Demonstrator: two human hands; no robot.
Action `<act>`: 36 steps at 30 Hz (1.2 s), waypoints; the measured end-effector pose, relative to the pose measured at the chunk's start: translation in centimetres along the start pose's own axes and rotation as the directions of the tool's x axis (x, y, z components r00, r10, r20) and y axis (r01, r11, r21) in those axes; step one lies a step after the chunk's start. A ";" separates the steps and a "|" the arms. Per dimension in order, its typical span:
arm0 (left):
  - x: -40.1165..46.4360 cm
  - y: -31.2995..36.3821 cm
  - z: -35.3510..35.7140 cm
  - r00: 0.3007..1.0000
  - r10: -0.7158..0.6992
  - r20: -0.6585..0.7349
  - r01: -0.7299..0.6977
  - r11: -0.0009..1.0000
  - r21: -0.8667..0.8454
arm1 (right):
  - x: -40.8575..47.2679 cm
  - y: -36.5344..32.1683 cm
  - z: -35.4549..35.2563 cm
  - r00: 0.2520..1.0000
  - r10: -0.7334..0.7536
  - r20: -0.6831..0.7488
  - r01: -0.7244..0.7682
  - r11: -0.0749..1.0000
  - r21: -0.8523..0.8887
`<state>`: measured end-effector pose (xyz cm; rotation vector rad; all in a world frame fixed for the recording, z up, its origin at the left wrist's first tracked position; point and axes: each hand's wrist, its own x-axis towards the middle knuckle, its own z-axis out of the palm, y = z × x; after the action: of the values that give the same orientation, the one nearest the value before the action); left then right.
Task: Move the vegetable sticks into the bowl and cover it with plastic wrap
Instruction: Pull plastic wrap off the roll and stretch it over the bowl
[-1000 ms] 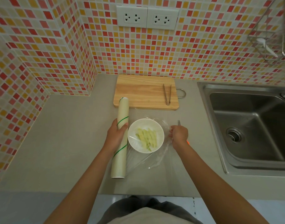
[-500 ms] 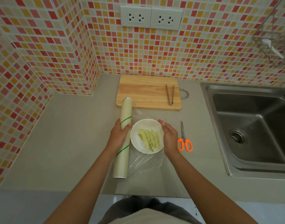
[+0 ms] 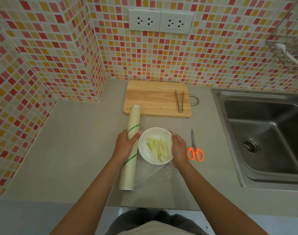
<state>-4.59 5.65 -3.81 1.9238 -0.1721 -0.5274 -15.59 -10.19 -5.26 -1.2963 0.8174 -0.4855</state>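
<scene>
Wrap roll (long axis away from the person) in left hand grip beside bowl; right hand cups the rim.

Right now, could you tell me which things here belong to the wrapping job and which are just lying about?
In the job: bowl, vegetable sticks, plastic wrap roll, loose wrap sheet, scissors.
Lying about: cutting board, tongs, sink, wall sockets.
</scene>
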 end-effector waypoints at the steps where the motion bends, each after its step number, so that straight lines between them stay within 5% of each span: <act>1: 0.0 -0.1 -0.1 1.000 -0.003 -0.004 0.003 1.000 -0.006 | 0.0 -0.1 0.0 1.000 -0.004 -0.004 0.004 1.000 -0.006; 36: 2.0 -1.0 -2.1 0.999 -0.042 0.007 0.043 0.994 -0.105 | 0.5 -0.8 0.6 0.993 -0.009 -0.122 0.000 0.998 -0.069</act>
<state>-1.99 7.08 -4.58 1.8274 -0.1048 -0.5586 -14.76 -10.34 -4.57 -1.3422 0.9401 -0.5482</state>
